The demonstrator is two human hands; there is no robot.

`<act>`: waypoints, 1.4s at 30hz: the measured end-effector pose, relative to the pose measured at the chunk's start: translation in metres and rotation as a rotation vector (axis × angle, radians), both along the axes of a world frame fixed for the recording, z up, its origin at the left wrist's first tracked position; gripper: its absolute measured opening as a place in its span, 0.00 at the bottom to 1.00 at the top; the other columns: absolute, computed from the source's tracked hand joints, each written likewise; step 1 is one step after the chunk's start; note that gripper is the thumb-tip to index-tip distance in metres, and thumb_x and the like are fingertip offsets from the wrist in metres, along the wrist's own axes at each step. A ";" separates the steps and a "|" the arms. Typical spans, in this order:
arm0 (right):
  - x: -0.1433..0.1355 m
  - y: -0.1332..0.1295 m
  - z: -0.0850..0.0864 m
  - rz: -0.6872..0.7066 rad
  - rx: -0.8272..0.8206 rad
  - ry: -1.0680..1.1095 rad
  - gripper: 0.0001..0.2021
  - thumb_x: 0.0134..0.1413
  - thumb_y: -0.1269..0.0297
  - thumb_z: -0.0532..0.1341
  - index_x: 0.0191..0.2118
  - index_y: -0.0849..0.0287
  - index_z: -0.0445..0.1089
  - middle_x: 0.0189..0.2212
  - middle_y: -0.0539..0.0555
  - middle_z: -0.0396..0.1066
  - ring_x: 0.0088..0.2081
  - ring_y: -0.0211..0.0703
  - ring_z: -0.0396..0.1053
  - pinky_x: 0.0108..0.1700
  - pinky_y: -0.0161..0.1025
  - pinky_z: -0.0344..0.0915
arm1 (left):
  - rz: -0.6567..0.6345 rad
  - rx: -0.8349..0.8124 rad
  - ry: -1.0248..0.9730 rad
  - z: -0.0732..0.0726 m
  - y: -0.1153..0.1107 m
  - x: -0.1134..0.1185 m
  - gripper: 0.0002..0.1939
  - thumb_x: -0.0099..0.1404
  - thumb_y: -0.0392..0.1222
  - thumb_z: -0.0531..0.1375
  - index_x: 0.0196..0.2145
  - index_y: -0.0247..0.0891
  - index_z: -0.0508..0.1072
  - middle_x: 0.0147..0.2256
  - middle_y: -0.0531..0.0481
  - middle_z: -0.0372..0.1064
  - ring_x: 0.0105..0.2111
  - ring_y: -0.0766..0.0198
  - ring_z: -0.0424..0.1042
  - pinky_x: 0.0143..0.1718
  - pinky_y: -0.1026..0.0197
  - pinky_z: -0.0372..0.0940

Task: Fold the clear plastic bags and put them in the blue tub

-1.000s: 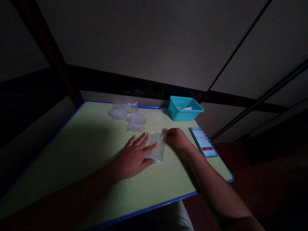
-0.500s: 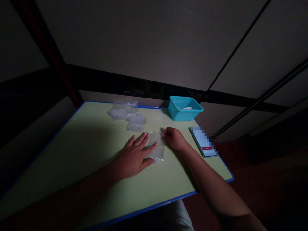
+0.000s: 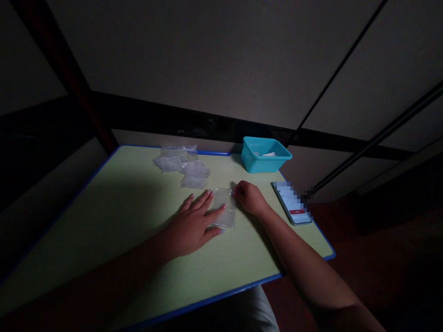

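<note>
A clear plastic bag (image 3: pixel 226 216) lies flat on the pale green table (image 3: pixel 138 221). My left hand (image 3: pixel 194 226) rests with fingers spread, its fingertips on the left part of the bag. At the bag's upper right corner, the fingers of my right hand (image 3: pixel 251 197) are pinched together on the plastic. What is inside the bag, if anything, is too faint to make out. Farther back lie several more clear bags (image 3: pixel 195 175), partly overlapping, with whitish contents.
A turquoise plastic basket (image 3: pixel 266 165) stands at the table's back right with something white inside. Nearer, along the right edge, lies a phone (image 3: pixel 292 203) with its screen lit. Blue edging (image 3: pixel 242 289) runs round the table, and a wall panel (image 3: pixel 194 55) rises behind it.
</note>
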State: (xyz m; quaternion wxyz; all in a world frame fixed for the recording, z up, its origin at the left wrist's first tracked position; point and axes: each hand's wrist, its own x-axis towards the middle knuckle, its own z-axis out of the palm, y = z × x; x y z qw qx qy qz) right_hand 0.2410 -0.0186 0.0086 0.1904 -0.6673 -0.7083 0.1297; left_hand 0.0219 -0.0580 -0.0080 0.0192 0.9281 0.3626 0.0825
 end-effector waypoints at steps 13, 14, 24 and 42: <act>-0.006 -0.002 -0.003 -0.082 0.016 -0.112 0.09 0.54 0.66 0.61 0.41 0.58 0.64 0.34 0.54 0.72 0.32 0.41 0.68 0.31 0.33 0.54 | -0.004 0.024 -0.017 -0.002 0.000 0.000 0.29 0.67 0.57 0.51 0.63 0.48 0.56 0.65 0.40 0.47 0.65 0.46 0.43 0.60 0.39 0.43; -0.007 -0.003 -0.003 -0.085 0.024 -0.132 0.09 0.55 0.65 0.61 0.41 0.58 0.64 0.35 0.54 0.72 0.33 0.41 0.68 0.31 0.34 0.54 | -0.004 0.025 -0.017 -0.002 0.000 0.000 0.29 0.67 0.57 0.51 0.62 0.48 0.57 0.65 0.40 0.47 0.65 0.46 0.43 0.60 0.39 0.43; -0.011 -0.012 -0.001 -0.078 0.065 -0.298 0.08 0.59 0.61 0.58 0.43 0.55 0.63 0.39 0.56 0.65 0.39 0.47 0.66 0.36 0.38 0.57 | 0.012 0.000 -0.020 0.001 -0.001 0.000 0.29 0.67 0.57 0.52 0.62 0.47 0.57 0.65 0.39 0.45 0.66 0.45 0.39 0.60 0.37 0.40; -0.011 -0.015 -0.006 -0.086 0.152 -0.272 0.15 0.61 0.60 0.55 0.53 0.49 0.61 0.56 0.60 0.56 0.58 0.55 0.50 0.55 0.66 0.46 | -0.261 -0.135 0.079 0.011 -0.004 0.004 0.31 0.68 0.58 0.50 0.64 0.45 0.52 0.66 0.45 0.41 0.66 0.56 0.42 0.63 0.43 0.33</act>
